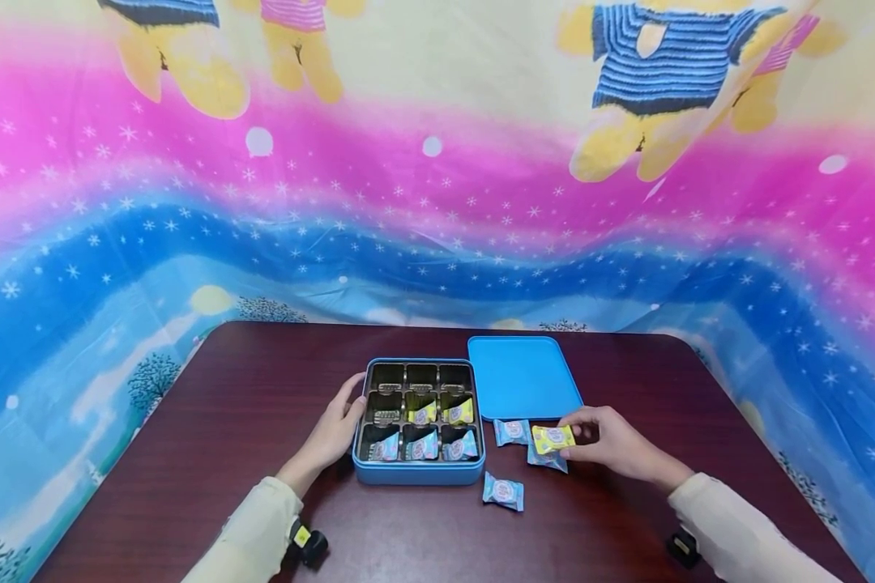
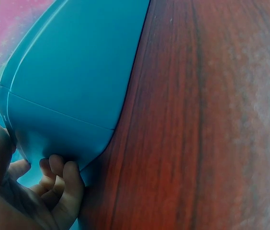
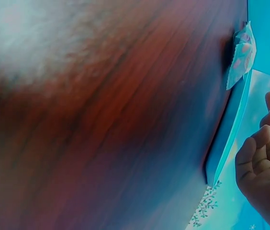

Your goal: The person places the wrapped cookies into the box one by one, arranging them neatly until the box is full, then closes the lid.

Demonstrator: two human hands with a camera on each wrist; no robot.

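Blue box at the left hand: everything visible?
The square blue box has rounded corners, smooth walls of unclear material and a dark nine-compartment insert. It sits upright and open on the table. Yellow candies occupy the middle row's centre and right compartments; blue candies, the near row. The left hand holds the box's left side.

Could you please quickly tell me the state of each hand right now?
Left hand: open, resting against the left side of the blue tin.
Right hand: closed, pinching a yellow wrapped candy.
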